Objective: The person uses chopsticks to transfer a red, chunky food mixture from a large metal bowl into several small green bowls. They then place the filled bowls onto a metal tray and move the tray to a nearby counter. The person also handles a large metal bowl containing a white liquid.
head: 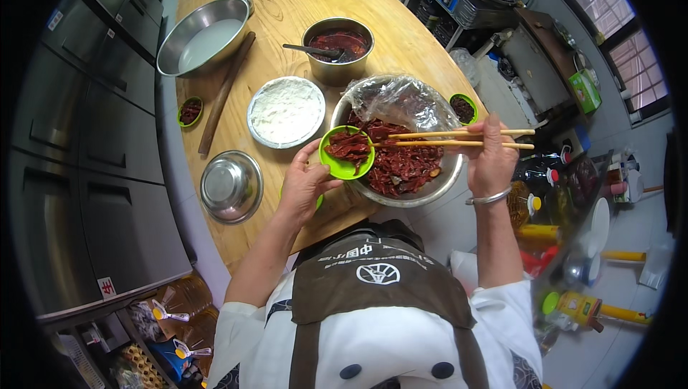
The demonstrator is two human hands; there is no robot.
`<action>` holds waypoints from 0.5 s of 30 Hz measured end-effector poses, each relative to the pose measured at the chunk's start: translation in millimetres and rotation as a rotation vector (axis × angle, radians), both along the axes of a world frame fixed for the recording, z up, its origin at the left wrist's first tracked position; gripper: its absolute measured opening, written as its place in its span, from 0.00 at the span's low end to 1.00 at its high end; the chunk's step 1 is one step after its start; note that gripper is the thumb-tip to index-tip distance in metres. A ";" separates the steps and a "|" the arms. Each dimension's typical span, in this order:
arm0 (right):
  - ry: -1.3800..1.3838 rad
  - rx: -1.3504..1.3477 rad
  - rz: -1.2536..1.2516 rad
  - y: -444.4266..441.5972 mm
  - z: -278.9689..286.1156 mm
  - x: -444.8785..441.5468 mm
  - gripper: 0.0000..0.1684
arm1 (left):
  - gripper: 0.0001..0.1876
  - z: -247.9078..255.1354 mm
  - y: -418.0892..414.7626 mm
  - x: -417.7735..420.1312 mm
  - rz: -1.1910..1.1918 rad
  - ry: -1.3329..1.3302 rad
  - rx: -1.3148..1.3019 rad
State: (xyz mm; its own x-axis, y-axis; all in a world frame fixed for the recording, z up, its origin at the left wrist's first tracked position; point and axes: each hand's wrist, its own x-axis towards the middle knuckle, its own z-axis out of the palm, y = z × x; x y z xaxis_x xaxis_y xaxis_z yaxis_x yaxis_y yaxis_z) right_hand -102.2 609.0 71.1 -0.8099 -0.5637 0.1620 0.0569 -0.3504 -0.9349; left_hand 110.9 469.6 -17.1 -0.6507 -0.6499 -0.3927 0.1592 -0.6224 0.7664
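My left hand (305,182) grips a small bright green bowl (346,170) by its rim. Dark red strips of food (345,146) lie in that bowl. Between the fingers of my right hand (493,158) is a pair of wooden chopsticks (424,143), their tips at the strips in the bowl's right side. The bowl is held over the left edge of a large metal basin (411,202), which contains a heap of similar red strips (403,171). Clear plastic film (411,103) covers the basin's far part. Another green item (319,202) is mostly hidden beneath my left hand.
On the wooden table (279,195) stand a bowl of white powder (287,112), a pot (339,71) with red sauce and a ladle (309,49), a basin (172,50) of cloudy liquid, a rolling pin (227,93), an upturned metal bowl (231,187) and small green bowls (184,120).
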 end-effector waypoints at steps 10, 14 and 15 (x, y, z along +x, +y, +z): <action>0.010 0.206 0.123 -11.6 -8.8 31.5 0.20 | 0.28 -1.0 5.4 -6.8 -0.065 0.024 0.053; 0.087 0.229 0.108 -8.6 -8.4 30.5 0.20 | 0.28 0.4 5.0 -4.2 -0.062 0.018 0.043; 0.105 0.233 0.123 -8.4 -5.6 33.1 0.20 | 0.28 0.4 4.6 -4.0 -0.063 0.014 0.037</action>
